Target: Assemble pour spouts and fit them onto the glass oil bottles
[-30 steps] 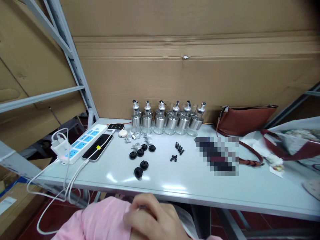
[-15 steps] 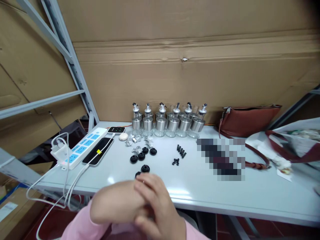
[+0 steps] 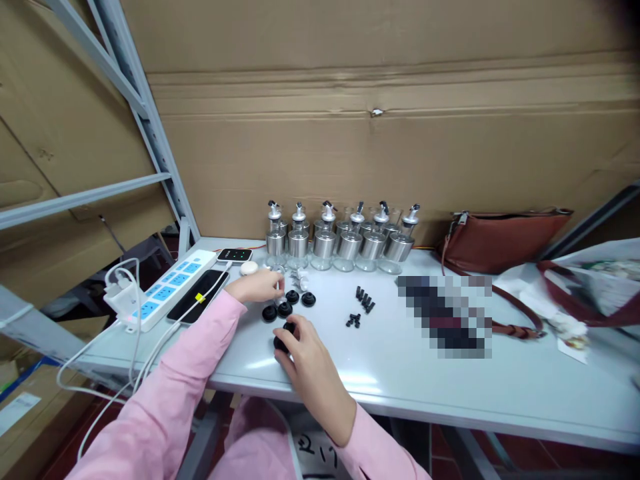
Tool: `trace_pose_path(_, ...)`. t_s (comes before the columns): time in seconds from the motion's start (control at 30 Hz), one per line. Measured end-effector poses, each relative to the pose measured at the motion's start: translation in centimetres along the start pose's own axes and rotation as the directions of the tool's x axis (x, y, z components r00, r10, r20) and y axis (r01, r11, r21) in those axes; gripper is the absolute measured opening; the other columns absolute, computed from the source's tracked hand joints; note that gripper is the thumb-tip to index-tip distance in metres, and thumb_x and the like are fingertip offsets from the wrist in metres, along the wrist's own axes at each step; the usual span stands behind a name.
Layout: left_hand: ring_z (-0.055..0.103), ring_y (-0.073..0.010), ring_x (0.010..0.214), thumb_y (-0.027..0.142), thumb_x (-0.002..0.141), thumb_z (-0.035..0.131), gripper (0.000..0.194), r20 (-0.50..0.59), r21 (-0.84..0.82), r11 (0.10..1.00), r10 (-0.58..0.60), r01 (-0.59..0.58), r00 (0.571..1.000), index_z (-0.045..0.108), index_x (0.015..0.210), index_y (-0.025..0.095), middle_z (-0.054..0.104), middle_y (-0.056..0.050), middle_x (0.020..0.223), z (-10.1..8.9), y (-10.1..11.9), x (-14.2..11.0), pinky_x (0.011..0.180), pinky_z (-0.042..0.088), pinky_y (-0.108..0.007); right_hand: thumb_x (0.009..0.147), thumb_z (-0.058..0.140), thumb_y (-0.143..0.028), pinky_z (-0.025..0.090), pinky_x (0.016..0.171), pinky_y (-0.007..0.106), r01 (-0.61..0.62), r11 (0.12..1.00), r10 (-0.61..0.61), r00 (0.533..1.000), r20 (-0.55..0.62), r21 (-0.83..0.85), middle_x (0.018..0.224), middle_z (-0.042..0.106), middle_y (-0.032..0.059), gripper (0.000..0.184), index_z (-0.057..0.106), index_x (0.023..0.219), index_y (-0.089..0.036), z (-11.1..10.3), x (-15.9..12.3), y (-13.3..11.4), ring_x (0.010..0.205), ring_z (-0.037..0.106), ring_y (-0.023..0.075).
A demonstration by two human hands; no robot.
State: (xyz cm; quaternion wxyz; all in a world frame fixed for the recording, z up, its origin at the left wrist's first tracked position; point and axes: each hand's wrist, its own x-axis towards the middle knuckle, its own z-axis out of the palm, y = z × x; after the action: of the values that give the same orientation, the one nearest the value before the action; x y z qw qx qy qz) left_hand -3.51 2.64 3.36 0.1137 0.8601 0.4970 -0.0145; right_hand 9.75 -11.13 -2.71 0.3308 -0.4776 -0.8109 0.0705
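Observation:
My right hand is at the front of the table, its thumb and fingers curled around a black round stopper. My left hand reaches over the silver spout pieces, fingertips drawn together and pointing down. What they pinch, if anything, is hidden. Between the hands lie several loose black stoppers. Farther right are short black tubes and a small cluster of tiny black caps. Behind, glass bottles with steel sleeves stand in rows, the front ones topped with pourers.
A white power strip, a black phone and cables occupy the left side. Beyond the phone are a small device and a white round case. At right sit a brown bag, a blurred-out object and a plastic bag.
My hands were together in front of the table's edge. Now they are apart: the left has reached out to the silver pieces, and the right has closed around a black stopper.

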Motion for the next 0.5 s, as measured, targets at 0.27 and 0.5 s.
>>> trace_pose_path(0.27, 0.055, -0.0152, 0.071, 0.023, 0.084, 0.040, 0.016, -0.430, -0.295, 0.944, 0.004, -0.145, 0.903, 0.052, 0.092, 0.017, 0.059, -0.002, 0.080, -0.1, -2.2, 0.6, 0.068, 0.039, -0.025, 0.077, 0.064, -0.028, 0.049, 0.087, 0.046, 0.076, 0.996, -0.079, 0.995, 0.057, 0.056, 0.118, 0.055, 0.0153, 0.042, 0.054, 0.116, -0.017, -4.4, 1.2, 0.4, 0.106, 0.054, 0.0272)
trace_pose_path(0.5, 0.048, -0.0144, 0.076, 0.032, 0.089, 0.032, 0.014, -0.583, -0.593, 0.785, -0.261, -0.182, 0.770, 0.038, 0.086, 0.020, 0.047, 0.001, 0.079, 1.9, -2.3, 2.0, 0.073, 0.037, -0.026, 0.080, 0.054, -0.007, 0.046, 0.088, 0.039, -0.053, 0.998, 0.058, 0.985, 0.160, -0.033, 0.106, 0.060, 0.0132, 0.035, 0.055, 0.115, -0.012, -7.3, 8.7, 6.2, 0.095, 0.059, 0.0208)
